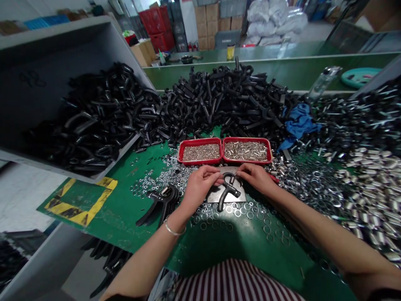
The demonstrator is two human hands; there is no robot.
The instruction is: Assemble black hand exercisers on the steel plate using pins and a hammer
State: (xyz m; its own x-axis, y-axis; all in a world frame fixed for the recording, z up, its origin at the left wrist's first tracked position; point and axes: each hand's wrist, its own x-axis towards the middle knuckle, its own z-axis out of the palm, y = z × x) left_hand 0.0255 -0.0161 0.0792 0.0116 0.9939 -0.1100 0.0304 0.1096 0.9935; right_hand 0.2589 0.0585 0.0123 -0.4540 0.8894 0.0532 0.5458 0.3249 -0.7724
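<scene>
A black curved part (223,200) with a ring-shaped end lies on a small metal plate (242,198) in front of me. A short silvery piece shows inside its ring. My left hand (202,182) is at the left of the ring, thumb and fingertips pressed together; whatever they hold is too small to tell. From the right, my right hand (256,177) reaches the ring's edge with a pinch, and something tiny may be between the fingertips. Two red trays (200,161) of small metal pieces stand just beyond both hands.
Behind the trays rises a big heap of black parts (216,100), spilling from a grey bin (9,104) at left. Loose metal rings (247,209) surround the plate. Several finished-looking black pieces (166,200) lie left. Silvery cylinders (372,179) and a blue cloth (299,121) are right.
</scene>
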